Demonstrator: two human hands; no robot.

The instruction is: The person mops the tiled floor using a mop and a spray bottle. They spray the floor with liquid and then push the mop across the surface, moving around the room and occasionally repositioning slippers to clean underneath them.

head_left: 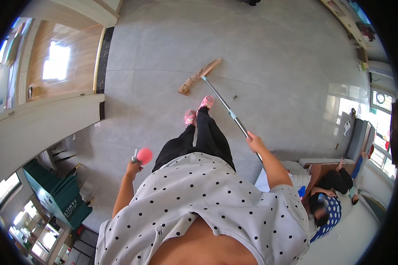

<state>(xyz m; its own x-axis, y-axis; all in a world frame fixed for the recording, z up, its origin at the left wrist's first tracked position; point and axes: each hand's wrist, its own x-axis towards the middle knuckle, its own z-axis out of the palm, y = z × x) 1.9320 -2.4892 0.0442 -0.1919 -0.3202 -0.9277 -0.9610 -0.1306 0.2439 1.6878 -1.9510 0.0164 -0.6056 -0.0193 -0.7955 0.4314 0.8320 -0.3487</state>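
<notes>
My right hand (254,142) grips the metal handle of a flat mop (227,110), whose brown cloth head (199,76) lies on the grey tiled floor (269,48) ahead of my pink slippers (198,110). My left hand (134,168) holds a small pink round-topped object (143,155) with a pale stem at my side. I am standing in black trousers and a white polka-dot shirt.
A white half wall (40,128) stands to my left, with a wooden-floored room beyond it. A green box (59,194) sits at lower left. At lower right a person (329,190) lies on a white sofa near a window.
</notes>
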